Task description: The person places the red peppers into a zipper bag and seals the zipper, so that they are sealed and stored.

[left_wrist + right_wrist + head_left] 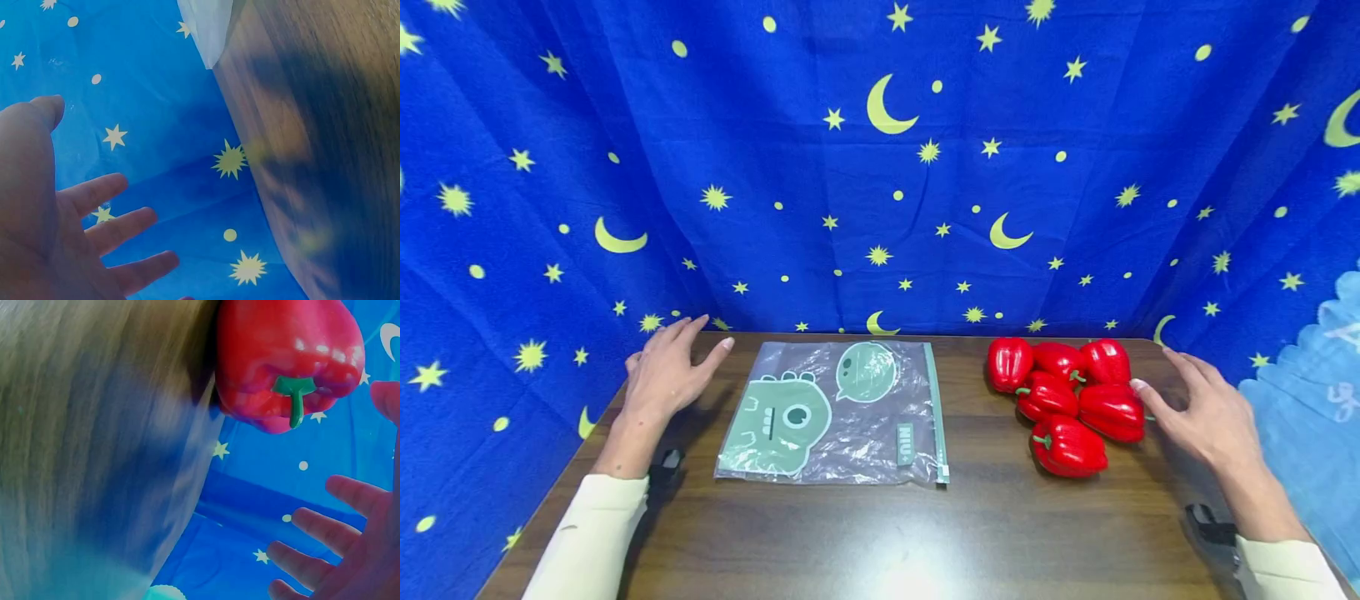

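A zip bag (865, 442) of clear plastic lies flat on the table, printed with a green one-eyed monster; its green zip edge faces right. My left hand (666, 371) hovers left of the bag with fingers spread and nothing in it. To the bag's right, several red bell peppers (1070, 446) with green stems sit in a cluster. Close beside the rightmost pepper (1112, 412) is my right hand (1206, 412), its fingers extended and holding nothing. The right wrist view shows a red pepper (287, 350) near that hand, with a gap between them.
The brown wooden table (820, 533) is backed by a blue curtain (790, 167) with yellow stars and moons. At the right edge hangs a light blue scalloped cloth (1311, 400). A corner of the bag shows at the top of the left wrist view.
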Tool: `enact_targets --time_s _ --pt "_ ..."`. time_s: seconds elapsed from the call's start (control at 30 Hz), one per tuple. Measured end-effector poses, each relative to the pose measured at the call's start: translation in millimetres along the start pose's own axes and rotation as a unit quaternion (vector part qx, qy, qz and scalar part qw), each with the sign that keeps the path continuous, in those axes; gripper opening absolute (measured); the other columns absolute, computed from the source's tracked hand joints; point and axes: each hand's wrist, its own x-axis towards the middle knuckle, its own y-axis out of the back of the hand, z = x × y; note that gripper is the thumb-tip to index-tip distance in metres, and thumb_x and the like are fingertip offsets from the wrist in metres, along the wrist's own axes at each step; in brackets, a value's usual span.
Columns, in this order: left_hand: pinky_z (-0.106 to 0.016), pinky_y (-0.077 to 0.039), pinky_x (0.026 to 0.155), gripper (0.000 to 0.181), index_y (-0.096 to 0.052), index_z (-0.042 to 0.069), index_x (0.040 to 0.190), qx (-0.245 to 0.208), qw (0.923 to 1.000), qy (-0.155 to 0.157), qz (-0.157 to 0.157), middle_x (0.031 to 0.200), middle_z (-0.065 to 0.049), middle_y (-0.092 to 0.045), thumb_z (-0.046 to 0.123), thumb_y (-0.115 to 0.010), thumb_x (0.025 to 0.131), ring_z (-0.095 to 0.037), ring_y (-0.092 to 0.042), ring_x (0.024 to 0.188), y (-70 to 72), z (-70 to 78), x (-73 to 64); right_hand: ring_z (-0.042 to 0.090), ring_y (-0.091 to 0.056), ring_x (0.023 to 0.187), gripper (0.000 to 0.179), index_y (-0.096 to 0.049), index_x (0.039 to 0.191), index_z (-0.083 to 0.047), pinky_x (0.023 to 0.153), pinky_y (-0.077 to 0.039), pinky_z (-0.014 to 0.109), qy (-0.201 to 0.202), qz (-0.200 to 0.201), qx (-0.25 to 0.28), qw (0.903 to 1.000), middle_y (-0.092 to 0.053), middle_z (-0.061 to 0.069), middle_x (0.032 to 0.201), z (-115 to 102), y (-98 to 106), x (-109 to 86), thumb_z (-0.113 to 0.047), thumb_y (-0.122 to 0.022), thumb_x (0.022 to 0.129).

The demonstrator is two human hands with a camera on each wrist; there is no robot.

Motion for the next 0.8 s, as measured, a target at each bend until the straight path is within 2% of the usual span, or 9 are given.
enact_targets --time_s 0.23,0.47,0.67,0.8 --pt "-0.082 -0.033 0.099 0.082 -0.047 0.008 0.157 -0.007 0.9999 -0.011 0.005 0.16 -0.029 -0.043 0.07 -0.047 0.103 -0.054 -0.04 0.144 0.6 4.1 -1.3 0.057 -0.047 0.132 0.071 -0.051 0.153 -0.003 0.099 -0.037 0.073 0.005 0.007 0.016 0.9998 -0.051 0.035 0.147 -9.0 4.5 0.4 -0.046 -0.068 0.099" --pt "-0.083 -0.031 0.103 0.083 -0.048 0.007 0.157 -0.012 0.9998 -0.016 0.0 0.158 -0.029 -0.045 0.07 -0.047 0.103 -0.056 -0.041 0.143 3.3 15.2 -2.4 0.059 -0.047 0.131 0.07 -0.053 0.151 -0.001 0.099 -0.037 0.074 0.017 0.011 0.028 0.9994 -0.051 0.036 0.145 -20.0 9.0 1.2 -0.044 -0.071 0.098" --pt "-0.081 -0.037 0.099 0.08 -0.05 0.009 0.155 -0.015 0.9995 -0.026 0.005 0.154 -0.029 -0.05 0.069 -0.048 0.103 -0.057 -0.047 0.137 4.2 23.8 -4.2 0.059 -0.045 0.132 0.071 -0.052 0.152 -0.002 0.1 -0.036 0.075 0.02 0.002 0.038 0.9991 -0.049 0.037 0.146 -30.2 12.2 0.9 -0.043 -0.072 0.097" --pt "-0.082 -0.037 0.1 0.081 -0.05 0.009 0.156 -0.023 0.9993 -0.028 -0.002 0.154 -0.029 -0.05 0.07 -0.047 0.103 -0.057 -0.047 0.137 4.7 31.3 -5.8 0.059 -0.044 0.133 0.074 -0.051 0.152 -0.002 0.101 -0.036 0.076 0.021 -0.004 0.039 0.999 -0.048 0.036 0.148 -35.0 13.3 0.5 -0.044 -0.073 0.096"
